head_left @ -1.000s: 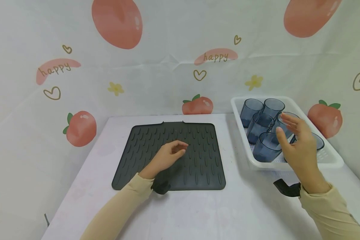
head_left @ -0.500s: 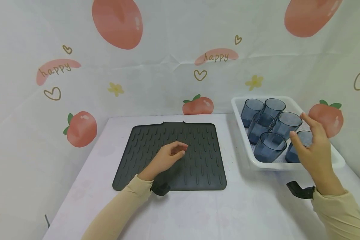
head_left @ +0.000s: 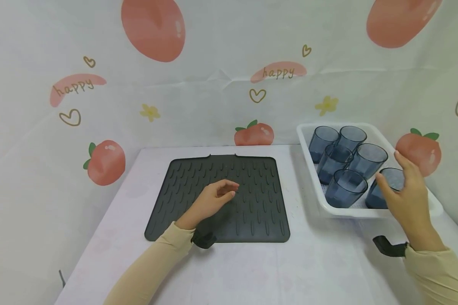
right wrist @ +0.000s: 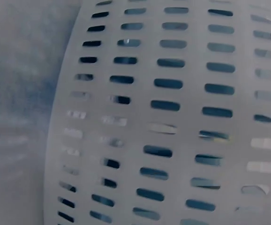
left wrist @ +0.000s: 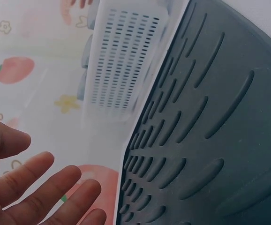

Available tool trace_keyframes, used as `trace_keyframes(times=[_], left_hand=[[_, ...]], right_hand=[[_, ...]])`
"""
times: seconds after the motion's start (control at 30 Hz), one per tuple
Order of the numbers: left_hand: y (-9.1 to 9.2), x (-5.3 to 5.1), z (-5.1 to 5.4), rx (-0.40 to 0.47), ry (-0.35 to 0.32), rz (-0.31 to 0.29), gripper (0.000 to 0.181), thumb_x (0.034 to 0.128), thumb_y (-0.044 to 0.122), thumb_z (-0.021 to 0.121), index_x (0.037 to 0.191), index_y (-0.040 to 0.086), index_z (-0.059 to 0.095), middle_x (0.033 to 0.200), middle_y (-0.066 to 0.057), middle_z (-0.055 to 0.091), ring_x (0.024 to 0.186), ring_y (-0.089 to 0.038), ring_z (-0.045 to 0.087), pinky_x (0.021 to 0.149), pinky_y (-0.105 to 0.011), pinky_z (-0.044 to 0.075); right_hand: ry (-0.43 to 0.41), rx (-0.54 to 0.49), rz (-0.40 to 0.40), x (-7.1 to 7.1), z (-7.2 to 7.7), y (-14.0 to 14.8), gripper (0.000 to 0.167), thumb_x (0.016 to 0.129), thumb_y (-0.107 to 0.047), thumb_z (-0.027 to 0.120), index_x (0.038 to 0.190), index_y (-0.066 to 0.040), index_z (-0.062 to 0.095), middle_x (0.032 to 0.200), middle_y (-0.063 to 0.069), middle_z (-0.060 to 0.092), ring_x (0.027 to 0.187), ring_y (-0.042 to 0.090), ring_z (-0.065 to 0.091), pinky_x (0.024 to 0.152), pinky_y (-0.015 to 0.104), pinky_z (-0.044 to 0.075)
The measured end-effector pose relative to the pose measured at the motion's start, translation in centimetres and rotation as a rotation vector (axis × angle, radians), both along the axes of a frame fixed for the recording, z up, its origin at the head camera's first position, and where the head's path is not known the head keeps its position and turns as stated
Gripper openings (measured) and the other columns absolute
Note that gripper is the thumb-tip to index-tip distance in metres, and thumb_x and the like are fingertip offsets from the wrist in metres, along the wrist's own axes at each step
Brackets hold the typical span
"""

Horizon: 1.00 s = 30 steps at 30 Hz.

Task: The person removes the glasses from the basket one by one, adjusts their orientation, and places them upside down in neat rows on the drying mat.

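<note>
Well, the right hand (head_left: 409,198) has its fingers spread — the near-right glass (head_left: 375,196) partly behind the thumb, touch unclear

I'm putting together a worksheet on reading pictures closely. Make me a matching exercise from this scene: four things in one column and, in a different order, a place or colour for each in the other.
Things
1. Mat
2. Basket
3. Left hand
4. Right hand

Places and colours
A. Over the ridged surface
B. By the front right glass
C. Dark grey
D. White

Right pairs: 1-C, 2-D, 3-A, 4-B
</note>
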<state>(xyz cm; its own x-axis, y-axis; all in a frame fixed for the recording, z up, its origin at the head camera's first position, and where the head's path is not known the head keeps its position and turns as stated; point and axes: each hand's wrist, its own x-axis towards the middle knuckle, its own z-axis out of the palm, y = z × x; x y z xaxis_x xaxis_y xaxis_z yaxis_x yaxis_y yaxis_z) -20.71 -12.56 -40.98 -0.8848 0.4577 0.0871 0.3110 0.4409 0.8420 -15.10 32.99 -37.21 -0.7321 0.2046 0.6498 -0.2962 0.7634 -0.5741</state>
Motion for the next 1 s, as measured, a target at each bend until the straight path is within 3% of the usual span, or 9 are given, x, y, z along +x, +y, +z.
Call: trace_keyframes(times=[0.37, 0.67, 1.0], left_hand=[[-0.4, 0.2, 0.5, 0.007, 0.018, 0.015, 0.03, 0.0985, 0.018, 0.058, 0.126, 0.006, 0.061, 0.124, -0.011, 0.064, 0.109, -0.022, 0.064, 0.091, -0.043, 0.054], [-0.3, 0.2, 0.4, -0.014, 0.008, 0.03, 0.03, 0.0983, 0.019, 0.058, 0.126, 0.008, 0.061, 0.122, -0.004, 0.065, 0.108, -0.019, 0.064, 0.091, -0.042, 0.054], [-0.2, 0.3, 0.5, -0.012, 0.01, 0.032, 0.029, 0.0983, 0.017, 0.058, 0.126, 0.007, 0.061, 0.123, -0.008, 0.065, 0.108, -0.02, 0.064, 0.091, -0.042, 0.054]], right_hand=[[-0.094, 0.007, -0.037, 0.1, -0.6, 0.8, 0.062, 0.092, -0.013, 0.059, 0.149, -0.005, 0.035, 0.148, 0.026, 0.038, 0.138, 0.044, 0.032, 0.119, 0.053, 0.018], [-0.1, 0.012, -0.059, 0.0, -1.0, 1.5, 0.062, 0.091, -0.012, 0.058, 0.149, -0.003, 0.035, 0.148, 0.027, 0.038, 0.138, 0.045, 0.031, 0.12, 0.052, 0.017], [-0.171, 0.002, -0.084, -0.2, -0.9, 2.2, 0.065, 0.093, -0.013, 0.058, 0.151, -0.002, 0.029, 0.151, 0.027, 0.033, 0.14, 0.046, 0.027, 0.118, 0.057, 0.016]])
